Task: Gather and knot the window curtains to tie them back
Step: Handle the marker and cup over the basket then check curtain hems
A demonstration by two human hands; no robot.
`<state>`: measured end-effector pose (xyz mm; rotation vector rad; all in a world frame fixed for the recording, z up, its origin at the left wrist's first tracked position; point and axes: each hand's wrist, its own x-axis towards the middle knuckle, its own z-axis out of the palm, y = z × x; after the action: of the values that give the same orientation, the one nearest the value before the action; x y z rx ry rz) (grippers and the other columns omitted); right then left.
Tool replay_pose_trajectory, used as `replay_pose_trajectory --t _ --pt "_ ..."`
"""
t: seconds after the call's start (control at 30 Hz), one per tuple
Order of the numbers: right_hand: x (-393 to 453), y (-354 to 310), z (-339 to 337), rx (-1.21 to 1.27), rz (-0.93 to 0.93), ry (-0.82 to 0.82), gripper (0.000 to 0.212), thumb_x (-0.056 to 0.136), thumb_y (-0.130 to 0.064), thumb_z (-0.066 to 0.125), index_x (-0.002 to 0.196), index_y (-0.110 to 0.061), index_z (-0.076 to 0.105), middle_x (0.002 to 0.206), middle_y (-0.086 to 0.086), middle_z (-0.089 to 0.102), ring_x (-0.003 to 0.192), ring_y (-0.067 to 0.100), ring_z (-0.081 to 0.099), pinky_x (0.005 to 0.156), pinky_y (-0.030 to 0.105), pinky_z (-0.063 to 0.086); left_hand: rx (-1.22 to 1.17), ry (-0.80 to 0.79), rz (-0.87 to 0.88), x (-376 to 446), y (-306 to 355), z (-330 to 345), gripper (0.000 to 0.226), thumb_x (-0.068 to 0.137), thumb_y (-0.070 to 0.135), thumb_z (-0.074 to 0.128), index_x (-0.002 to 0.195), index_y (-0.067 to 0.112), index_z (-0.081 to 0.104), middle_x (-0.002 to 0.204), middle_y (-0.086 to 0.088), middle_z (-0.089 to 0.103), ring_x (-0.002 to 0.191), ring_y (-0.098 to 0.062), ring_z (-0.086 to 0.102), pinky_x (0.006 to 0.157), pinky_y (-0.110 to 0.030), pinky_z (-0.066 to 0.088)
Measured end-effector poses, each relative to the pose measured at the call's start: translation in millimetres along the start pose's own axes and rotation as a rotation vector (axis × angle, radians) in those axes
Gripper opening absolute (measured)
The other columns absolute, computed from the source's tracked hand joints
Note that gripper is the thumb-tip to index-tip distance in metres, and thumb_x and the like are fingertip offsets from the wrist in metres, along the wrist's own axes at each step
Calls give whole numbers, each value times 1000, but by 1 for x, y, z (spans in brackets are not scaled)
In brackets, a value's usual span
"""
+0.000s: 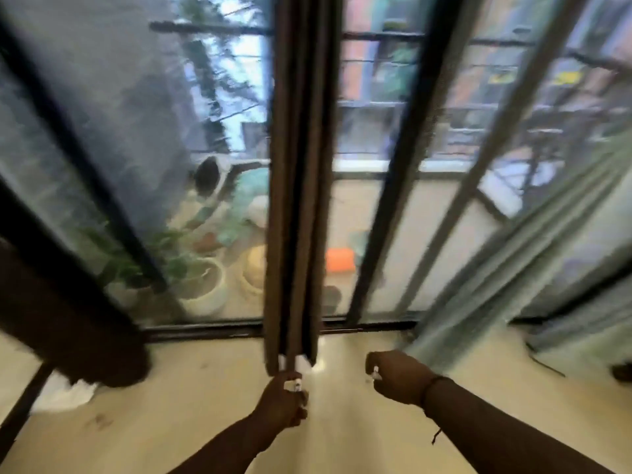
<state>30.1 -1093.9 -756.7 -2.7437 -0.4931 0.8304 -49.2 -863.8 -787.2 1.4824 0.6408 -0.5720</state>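
A brown curtain (295, 186) hangs gathered into a narrow bundle down the middle of the glass door. My left hand (285, 400) grips its bottom hem, just above the floor. My right hand (398, 376) is a closed fist to the right of the bundle, apart from it, with nothing visible in it. A pale green sheer curtain (519, 254) hangs loose on the right, its hem reaching the floor near my right hand. Another dark brown curtain (68, 313) hangs at the far left. The whole view is motion-blurred.
Black door frames (386, 206) and a floor track (212, 328) lie directly ahead. Beyond the glass, a balcony holds potted plants (201, 285) and an orange object (340, 260). White cloth (65, 393) lies on the cream floor at lower left.
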Motion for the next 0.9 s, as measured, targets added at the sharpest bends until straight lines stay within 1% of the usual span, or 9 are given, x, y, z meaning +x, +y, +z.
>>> replay_pose_trajectory --t 0.07,0.13,0.2,0.3,0.4,0.5,0.63,0.7,0.9 --pt "-51 54 -11 87 50 102 27 86 -17 51 112 -15 59 116 5 61 108 23 56 77 23 38 66 -30 42 4 16 73 25 90 -3 49 105 16 54 66 -9 59 40 -17 53 42 -17 38" --pt "-111 120 -16 171 126 185 29 87 -17 54 115 -13 60 118 6 62 110 23 57 85 24 39 109 -80 75 2 27 162 23 92 -5 47 98 16 53 63 -10 55 40 -18 50 36 -14 37" --pt "-168 186 -18 286 187 263 27 85 -16 58 111 -12 61 111 9 65 103 25 61 84 25 43 151 -135 88 -5 34 247 27 89 -10 48 91 17 49 66 -12 54 47 -19 50 38 -15 37" --pt "-272 287 -9 409 348 380 24 84 -15 60 108 -12 62 103 9 68 93 25 65 71 21 42 243 -271 122 -25 24 389 33 87 -13 49 94 19 49 72 -17 59 48 -22 55 40 -20 46" --pt "-358 364 -5 459 508 460 25 86 -17 59 110 -13 61 106 10 67 98 25 64 76 23 45 331 -442 129 -57 7 508 32 86 -12 52 93 19 51 72 -15 59 42 -22 58 44 -24 48" --pt "-426 431 5 477 640 521 26 86 -18 57 111 -15 62 109 9 66 100 24 62 80 25 45 411 -595 137 -88 -9 609 27 85 -7 59 97 16 54 75 -15 60 50 -26 62 53 -29 50" --pt "-488 515 26 489 774 598 26 85 -19 58 111 -17 61 112 7 65 103 23 59 79 23 42 516 -723 143 -108 -25 729 24 86 -3 59 101 15 53 82 -16 59 61 -29 62 51 -27 53" --pt "-512 558 36 499 834 618 26 85 -19 58 111 -19 61 112 6 65 102 23 59 79 23 42 551 -768 173 -116 -33 785 22 87 -1 59 102 15 53 85 -16 61 64 -28 63 54 -27 54" --pt "-593 695 48 531 986 600 25 87 -19 53 111 -20 60 115 6 64 105 25 58 83 29 45 650 -893 123 -127 -59 957 26 85 3 63 109 11 54 79 -12 63 61 -23 61 55 -25 49"
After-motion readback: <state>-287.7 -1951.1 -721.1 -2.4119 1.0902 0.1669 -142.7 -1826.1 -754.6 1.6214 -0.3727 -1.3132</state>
